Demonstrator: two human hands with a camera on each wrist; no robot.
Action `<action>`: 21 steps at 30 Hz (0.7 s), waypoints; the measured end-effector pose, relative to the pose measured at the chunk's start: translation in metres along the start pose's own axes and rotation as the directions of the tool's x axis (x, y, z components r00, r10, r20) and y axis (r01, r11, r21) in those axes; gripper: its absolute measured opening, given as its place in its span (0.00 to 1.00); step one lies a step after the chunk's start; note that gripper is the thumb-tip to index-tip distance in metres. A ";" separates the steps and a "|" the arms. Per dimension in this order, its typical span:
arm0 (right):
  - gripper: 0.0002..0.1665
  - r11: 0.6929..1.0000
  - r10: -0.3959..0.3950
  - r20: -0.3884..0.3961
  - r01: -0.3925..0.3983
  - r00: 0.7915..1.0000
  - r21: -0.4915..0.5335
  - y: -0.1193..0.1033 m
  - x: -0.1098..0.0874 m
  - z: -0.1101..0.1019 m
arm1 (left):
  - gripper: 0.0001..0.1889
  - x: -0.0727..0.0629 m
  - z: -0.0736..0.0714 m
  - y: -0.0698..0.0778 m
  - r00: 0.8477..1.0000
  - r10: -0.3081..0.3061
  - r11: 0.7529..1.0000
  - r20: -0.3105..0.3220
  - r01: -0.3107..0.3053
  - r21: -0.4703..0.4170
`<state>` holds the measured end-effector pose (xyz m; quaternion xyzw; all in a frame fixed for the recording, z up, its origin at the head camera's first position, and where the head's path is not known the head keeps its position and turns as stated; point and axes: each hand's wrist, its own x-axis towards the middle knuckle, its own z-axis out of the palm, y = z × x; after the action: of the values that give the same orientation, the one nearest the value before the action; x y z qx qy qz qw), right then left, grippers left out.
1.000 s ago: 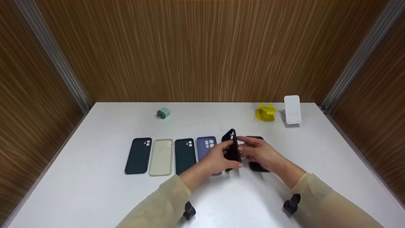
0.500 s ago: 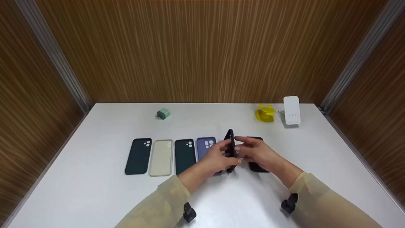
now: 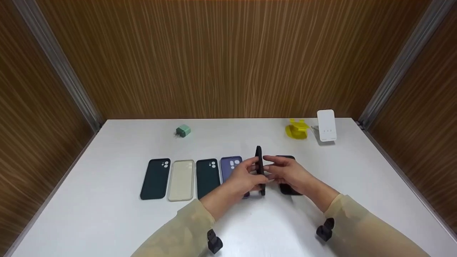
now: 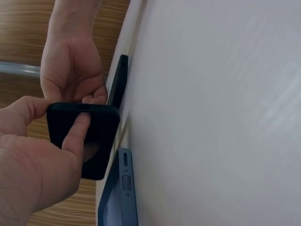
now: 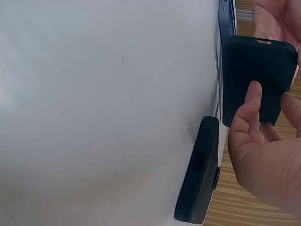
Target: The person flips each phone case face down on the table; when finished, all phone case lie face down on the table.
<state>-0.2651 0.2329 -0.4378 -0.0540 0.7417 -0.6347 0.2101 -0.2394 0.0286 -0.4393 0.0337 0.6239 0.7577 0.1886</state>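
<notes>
My left hand (image 3: 242, 178) grips a black phone case (image 3: 260, 171) by its edges, thumb at the near end. The case stands upright, almost edge-on in the head view; in the left wrist view, a left fingertip lies across its inside near the slot. From the other side, the fingers of my right hand (image 3: 294, 173) reach to its flat back (image 5: 258, 66), fingertips against it in the right wrist view. Partly under my right hand lies another dark phone case (image 3: 290, 189). A purple phone case (image 3: 228, 167) lies partly behind my left hand.
Left of the hands, a dark green case (image 3: 208, 176), a cream case (image 3: 181, 180) and another dark green case (image 3: 155, 178) lie in a row. Farther back are a green charger plug (image 3: 183, 130), a yellow stand (image 3: 297, 129) and a white upright stand (image 3: 326, 125).
The black phone case has turned from a slanted view showing its camera cutout to nearly edge-on. Both hands have shifted slightly left with it. The other cases keep their places.
</notes>
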 end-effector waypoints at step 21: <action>0.40 1.000 0.030 -0.045 -0.030 0.999 0.005 -0.011 -0.002 -0.003 | 0.48 -0.008 0.002 0.009 0.994 0.106 0.978 0.030 -0.098 -0.186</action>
<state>-0.2660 0.2345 -0.4264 -0.0281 0.7457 -0.6340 0.2029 -0.2334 0.0267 -0.4282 0.0631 0.5449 0.8199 0.1640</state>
